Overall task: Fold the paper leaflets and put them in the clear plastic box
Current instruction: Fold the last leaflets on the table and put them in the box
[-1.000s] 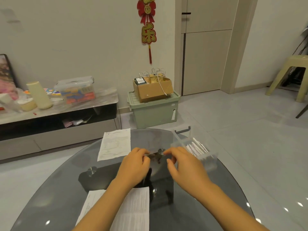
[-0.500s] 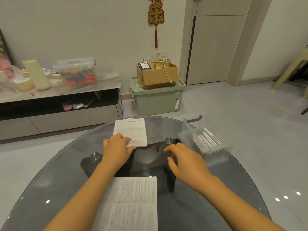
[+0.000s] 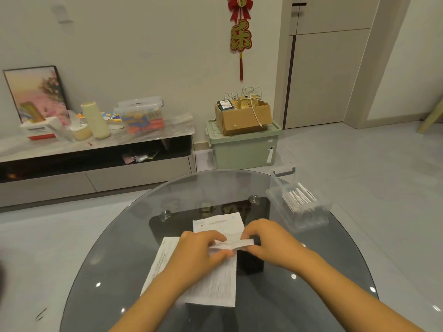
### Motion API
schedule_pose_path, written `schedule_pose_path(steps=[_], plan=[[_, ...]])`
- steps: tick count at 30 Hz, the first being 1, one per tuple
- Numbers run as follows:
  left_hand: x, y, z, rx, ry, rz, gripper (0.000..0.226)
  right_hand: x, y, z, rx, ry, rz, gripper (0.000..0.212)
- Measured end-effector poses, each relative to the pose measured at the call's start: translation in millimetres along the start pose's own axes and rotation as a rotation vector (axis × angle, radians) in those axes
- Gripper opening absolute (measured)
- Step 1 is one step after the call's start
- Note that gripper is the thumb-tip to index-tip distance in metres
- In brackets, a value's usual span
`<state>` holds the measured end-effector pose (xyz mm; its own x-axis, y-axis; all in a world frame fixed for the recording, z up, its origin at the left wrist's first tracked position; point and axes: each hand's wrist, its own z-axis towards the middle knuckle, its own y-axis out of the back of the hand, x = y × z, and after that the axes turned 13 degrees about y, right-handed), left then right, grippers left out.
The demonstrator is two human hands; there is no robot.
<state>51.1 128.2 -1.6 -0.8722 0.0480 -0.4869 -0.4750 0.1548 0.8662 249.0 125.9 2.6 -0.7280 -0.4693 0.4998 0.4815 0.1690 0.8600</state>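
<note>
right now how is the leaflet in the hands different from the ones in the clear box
The leaflet in the hands is mostly flat, only its near edge turned up; the leaflets in the clear box are folded small. The left hand and right hand pinch the first over the glass table; the boxed ones stand on edge, packed together and untouched. All are white printed paper.

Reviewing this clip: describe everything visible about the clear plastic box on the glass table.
The clear plastic box is a shallow rectangular container of transparent plastic, standing open on the far right part of the round glass table, near its rim. A clear lid with a dark handle stands up at its far end. Inside, a row of folded white leaflets stands on edge, leaning. Neither hand touches it.
</note>
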Motion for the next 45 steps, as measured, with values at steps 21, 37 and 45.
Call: schedule_pose_path(steps=[21,37,45], plan=[[13.5,-15.5,-42.3,-0.108,0.073,0.063,0.072,7.9,-28.6,-6.9,-0.077,-0.244,0.164,0.057],[14.6,-22.8,-44.2,-0.063,-0.135,0.169,0.042,32.6,-10.0,-4.0,0.03,-0.474,0.91,0.016],[13.6,-20.9,-45.1,-0.082,-0.105,-0.006,0.013,32.7,-1.7,-7.7,-0.226,-0.23,0.711,0.02]])
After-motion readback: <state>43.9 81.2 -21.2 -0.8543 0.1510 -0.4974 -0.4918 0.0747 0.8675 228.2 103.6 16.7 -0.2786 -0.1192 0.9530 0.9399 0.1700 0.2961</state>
